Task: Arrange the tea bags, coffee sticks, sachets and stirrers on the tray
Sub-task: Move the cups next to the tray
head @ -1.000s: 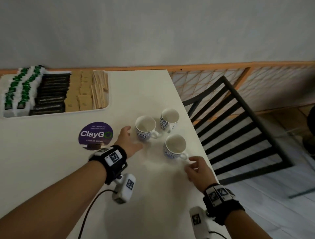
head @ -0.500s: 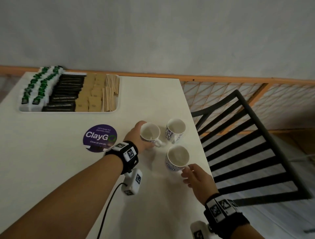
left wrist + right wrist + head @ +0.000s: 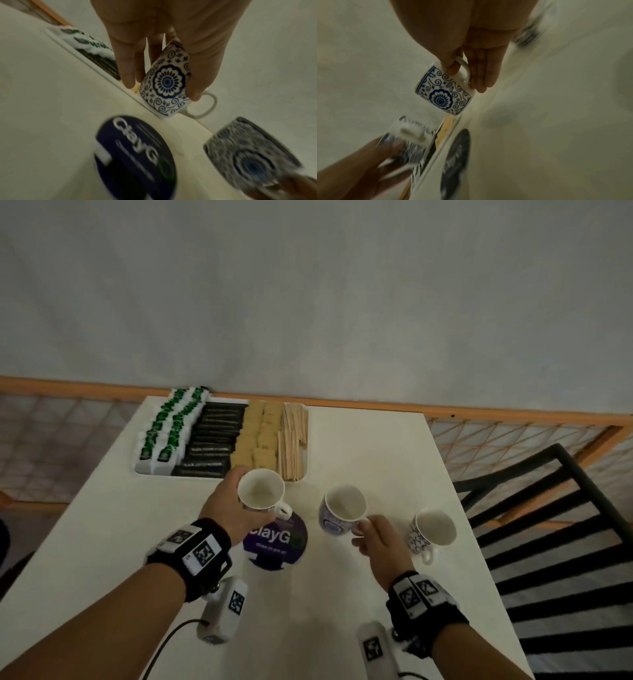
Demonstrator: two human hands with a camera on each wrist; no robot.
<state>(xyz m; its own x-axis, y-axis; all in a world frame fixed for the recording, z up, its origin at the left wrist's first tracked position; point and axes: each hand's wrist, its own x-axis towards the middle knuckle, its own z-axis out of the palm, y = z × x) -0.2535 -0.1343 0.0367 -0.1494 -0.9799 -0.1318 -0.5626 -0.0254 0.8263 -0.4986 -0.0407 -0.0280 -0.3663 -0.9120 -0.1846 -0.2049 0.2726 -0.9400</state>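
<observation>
At the worktop's [image 3: 359, 446] far edge, the shallow white tray [image 3: 306, 463] holds neat rows of green-and-white tea bags [image 3: 171, 429], glossy black coffee sticks [image 3: 214, 440], tan paper sachets [image 3: 262, 436] and thin wooden stirrers [image 3: 293, 440]. Just in front, the left hand [image 3: 227, 508] grips a blue-patterned ceramic cup [image 3: 262, 489], fingers [image 3: 127, 65] curled round its body. The right hand [image 3: 380, 542] pinches the looped handle of a second such cup [image 3: 342, 513].

We cannot read the small print on the round purple ClayGo sticker [image 3: 274, 546], partly hidden behind the left-held blue-patterned white cup [image 3: 262, 491], and the right-held cup [image 3: 252, 159] blurs in the left wrist view.
</observation>
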